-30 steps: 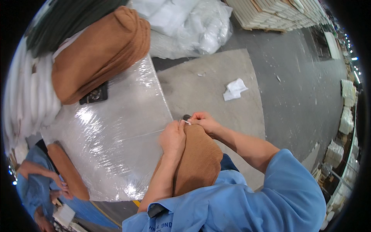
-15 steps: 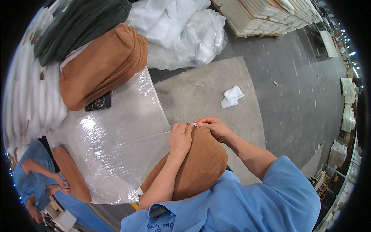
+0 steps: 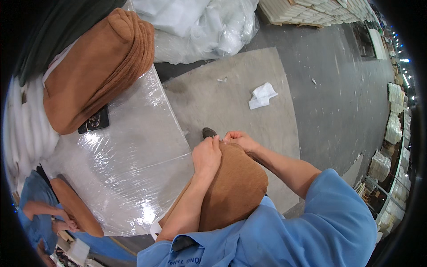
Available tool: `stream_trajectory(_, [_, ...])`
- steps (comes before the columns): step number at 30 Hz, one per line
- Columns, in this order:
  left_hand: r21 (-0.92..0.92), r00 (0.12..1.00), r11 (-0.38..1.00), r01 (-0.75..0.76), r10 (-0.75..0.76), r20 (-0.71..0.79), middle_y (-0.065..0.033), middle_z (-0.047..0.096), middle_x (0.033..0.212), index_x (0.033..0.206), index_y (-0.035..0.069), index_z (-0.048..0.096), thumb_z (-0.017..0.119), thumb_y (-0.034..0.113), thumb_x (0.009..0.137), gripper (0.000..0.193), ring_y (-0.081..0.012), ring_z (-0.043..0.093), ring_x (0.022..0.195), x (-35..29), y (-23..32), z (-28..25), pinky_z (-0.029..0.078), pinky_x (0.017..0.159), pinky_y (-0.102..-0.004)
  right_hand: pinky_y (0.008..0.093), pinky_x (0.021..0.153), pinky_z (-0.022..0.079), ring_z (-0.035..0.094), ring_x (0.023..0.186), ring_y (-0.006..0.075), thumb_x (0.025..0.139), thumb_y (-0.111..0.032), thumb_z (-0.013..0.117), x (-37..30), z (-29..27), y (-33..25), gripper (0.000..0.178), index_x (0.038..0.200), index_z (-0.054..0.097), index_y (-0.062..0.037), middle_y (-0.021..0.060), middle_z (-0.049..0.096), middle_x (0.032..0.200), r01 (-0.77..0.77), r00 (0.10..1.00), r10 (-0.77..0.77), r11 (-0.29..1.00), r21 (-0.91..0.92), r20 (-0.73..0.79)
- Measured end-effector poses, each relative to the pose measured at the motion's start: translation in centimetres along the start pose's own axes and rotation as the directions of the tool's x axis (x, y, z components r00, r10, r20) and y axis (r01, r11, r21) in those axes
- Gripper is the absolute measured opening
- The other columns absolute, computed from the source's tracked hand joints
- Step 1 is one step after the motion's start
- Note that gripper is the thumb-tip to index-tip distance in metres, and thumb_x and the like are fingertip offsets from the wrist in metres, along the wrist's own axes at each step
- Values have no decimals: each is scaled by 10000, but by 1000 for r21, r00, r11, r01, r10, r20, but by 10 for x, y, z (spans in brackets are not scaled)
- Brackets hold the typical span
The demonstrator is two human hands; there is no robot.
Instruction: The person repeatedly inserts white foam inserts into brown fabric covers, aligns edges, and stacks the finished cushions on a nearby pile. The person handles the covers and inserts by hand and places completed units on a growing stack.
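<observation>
A brown fabric-covered cushion (image 3: 235, 182) rests against the front of my body, its narrow end pointing away from me. At that far end my left hand (image 3: 207, 155) is closed, thumb and fingers pinching at the cushion's edge, while the forearm lies along its left side. Close by on the right, my right hand (image 3: 240, 139) is closed in a pinch too. A tiny whitish bit shows between the two sets of fingertips, too small to name. The fingers hide most of that spot.
Left of me stands a plastic-wrapped table (image 3: 133, 173) bearing a pile of brown fabric covers (image 3: 98, 71) and a dark phone-like object (image 3: 94, 121). Another person's hands (image 3: 66, 222) hold a brown cushion (image 3: 78, 207) at lower left. A white scrap (image 3: 262, 95) lies on the floor.
My view has shifted, so the table and pile sit further left and a dark shoe tip shows beyond my hands. Both hands still pinch at the cushion's end; the whitish bit shows less.
</observation>
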State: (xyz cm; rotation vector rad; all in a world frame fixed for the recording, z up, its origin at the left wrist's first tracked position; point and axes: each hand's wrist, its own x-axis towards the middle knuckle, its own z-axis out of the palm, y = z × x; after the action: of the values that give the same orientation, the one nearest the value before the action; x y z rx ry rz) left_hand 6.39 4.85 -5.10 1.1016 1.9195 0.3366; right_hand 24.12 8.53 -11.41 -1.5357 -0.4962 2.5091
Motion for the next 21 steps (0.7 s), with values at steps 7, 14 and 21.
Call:
stream_trajectory(7, [24,990,999,39,-41,135,-274,713,873,901,-27,706,556,404,1043,478,-478,683,869,15,-6,2,520,804,-539,293,632,532,635,698,99,1002,-267,738,-2,-1,16,214,930,675,-76,7,703,854,9,1000,-8,989,150,-10])
stream_trajectory(14, [-47,963,998,37,-23,270,-260,700,896,885,-20,669,578,427,1034,480,-461,668,857,-11,19,-31,507,767,-490,309,698,572,680,786,135,1009,-241,731,-37,17,-2,165,1005,684,-82,38,717,930,-29,995,-12,915,402,99])
stream_trajectory(21, [-8,996,997,-72,73,54,-252,610,770,787,-27,562,595,390,1046,492,-413,621,732,-10,1,-4,459,679,-495,359,851,552,657,929,141,1055,-291,661,-11,15,53,275,1177,710,-49,50,714,1105,24,996,-24,1000,3,-82])
